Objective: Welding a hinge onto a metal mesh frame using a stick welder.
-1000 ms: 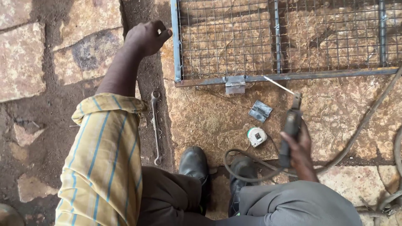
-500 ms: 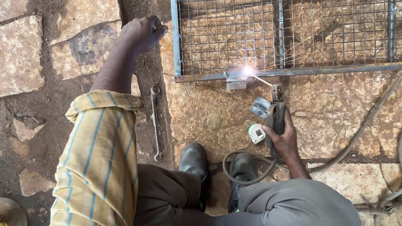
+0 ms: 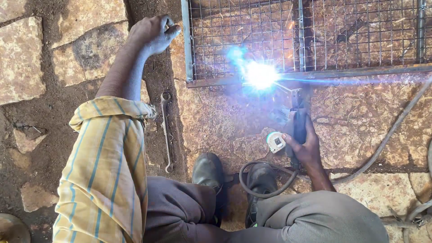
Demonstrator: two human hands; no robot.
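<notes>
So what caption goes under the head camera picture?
Right hand holds a welding holder sparking bright at a wire-mesh frame, which the left hand grips.

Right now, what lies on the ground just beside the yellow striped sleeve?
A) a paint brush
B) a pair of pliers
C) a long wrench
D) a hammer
C: a long wrench lies on the stone ground next to the striped sleeve, clear of both hands; the left hand rests at the corner of the mesh frame.
</notes>
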